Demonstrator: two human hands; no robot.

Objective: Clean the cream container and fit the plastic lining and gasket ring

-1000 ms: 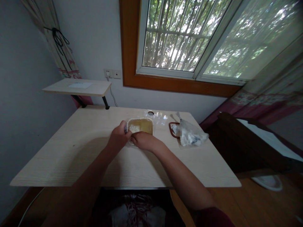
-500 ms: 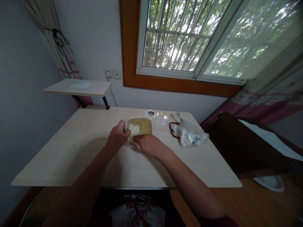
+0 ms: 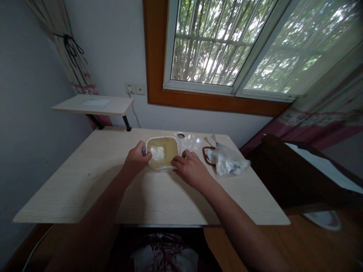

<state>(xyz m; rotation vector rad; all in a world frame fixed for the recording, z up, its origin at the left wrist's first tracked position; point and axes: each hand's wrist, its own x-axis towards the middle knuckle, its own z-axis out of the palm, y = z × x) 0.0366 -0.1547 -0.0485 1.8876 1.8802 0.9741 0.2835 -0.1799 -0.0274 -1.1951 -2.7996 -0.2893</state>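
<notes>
A yellowish, rounded rectangular tub (image 3: 171, 150) with a pale rim stands on the desk in front of me. A shiny, whitish patch (image 3: 157, 153) shows inside it on the left; I cannot tell whether it is film or a reflection. My left hand (image 3: 137, 156) grips the tub's left side, thumb over the rim, and a small dark bit shows beside the fingers. At the front right corner, my right hand (image 3: 188, 166) touches the rim with its fingers apart. Clear film seems to edge the tub's front.
A crumpled clear plastic bag (image 3: 231, 160) lies to the right against a brown-red loop handle (image 3: 208, 155). Behind are clear plastic (image 3: 194, 141) and a cable hole (image 3: 180, 136). A raised shelf (image 3: 113, 105) stands at the desk's (image 3: 170, 204) back left.
The tub has shifted slightly left, together with my left hand. My right hand has moved from the front rim to the right front corner, and its fingers have spread.
</notes>
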